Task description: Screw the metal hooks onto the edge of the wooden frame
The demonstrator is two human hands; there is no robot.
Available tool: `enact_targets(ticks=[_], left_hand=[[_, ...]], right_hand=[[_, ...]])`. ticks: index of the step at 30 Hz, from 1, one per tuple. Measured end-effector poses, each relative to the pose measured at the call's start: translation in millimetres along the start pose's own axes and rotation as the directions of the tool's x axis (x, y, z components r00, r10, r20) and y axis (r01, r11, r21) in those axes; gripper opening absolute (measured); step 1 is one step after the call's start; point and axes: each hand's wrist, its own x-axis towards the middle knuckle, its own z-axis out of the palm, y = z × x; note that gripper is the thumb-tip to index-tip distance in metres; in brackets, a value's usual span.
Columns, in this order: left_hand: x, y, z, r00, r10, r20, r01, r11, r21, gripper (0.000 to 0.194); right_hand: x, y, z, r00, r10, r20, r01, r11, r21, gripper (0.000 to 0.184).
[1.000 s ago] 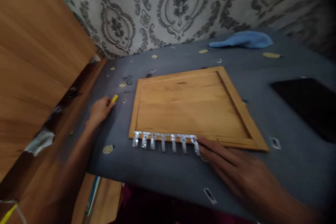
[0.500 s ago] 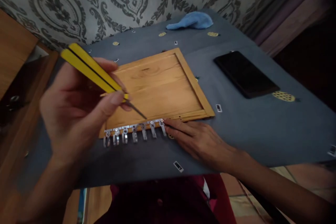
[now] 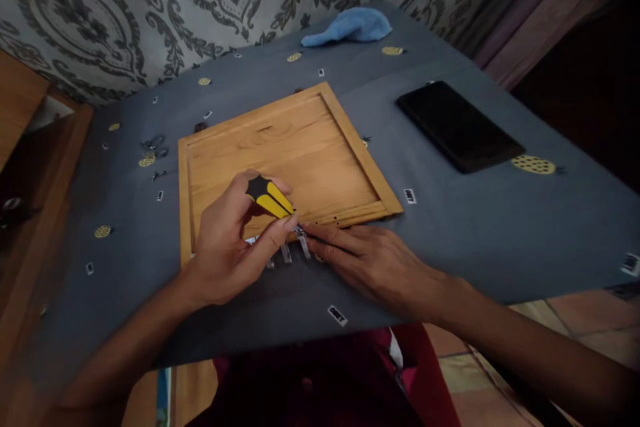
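Note:
A shallow wooden panel [image 3: 280, 147] with a raised rim lies on the grey-blue cloth. Along its near edge runs a metal strip of hooks [image 3: 293, 250], mostly covered by my hands. My left hand [image 3: 233, 243] grips a yellow-and-black screwdriver [image 3: 270, 198], its tip down at the strip's right end. My right hand [image 3: 373, 260] lies flat beside it, fingers stretched out and pressing on the strip's right end and the panel's edge.
A black phone [image 3: 457, 127] lies to the right of the panel. A blue cloth [image 3: 350, 25] sits at the back by the patterned wall. Small labels and metal bits dot the table cloth [image 3: 480, 227]. A wooden cabinet [image 3: 20, 100] stands at the left.
My left hand took the screwdriver from the table at the left, lifted it and brought its tip down onto the hook strip's right end. The right hand stayed on the strip.

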Motion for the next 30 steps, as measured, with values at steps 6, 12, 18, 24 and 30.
enact_targets(ticks=[6, 12, 18, 24, 30], left_hand=[[1.1, -3.6, 2.0, 0.999, 0.030, 0.027, -0.031, 0.999, 0.029, 0.027], [1.2, -3.2, 1.1, 0.999, 0.043, 0.028, -0.044, 0.998, 0.052, 0.025], [1.0, -4.6, 0.3, 0.998, 0.061, 0.015, -0.062, 0.991, 0.115, 0.028], [0.9, -2.6, 0.1, 0.997, 0.058, 0.041, -0.062, 0.991, 0.122, 0.032], [0.6, -2.0, -0.4, 0.999, 0.036, 0.034, -0.039, 0.993, 0.108, 0.032]], right_hand=[[0.3, -0.7, -1.3, 1.000, -0.001, -0.005, 0.001, 1.000, 0.000, 0.035], [0.3, -0.1, -0.5, 1.000, 0.000, 0.001, 0.000, 1.000, 0.013, 0.036], [-0.6, -1.1, 0.8, 1.000, 0.005, -0.012, -0.005, 1.000, 0.008, 0.038], [-0.3, -0.7, 0.4, 1.000, -0.002, -0.023, 0.002, 1.000, 0.010, 0.036], [-0.5, -0.3, 1.5, 1.000, 0.000, -0.028, 0.000, 1.000, 0.016, 0.036]])
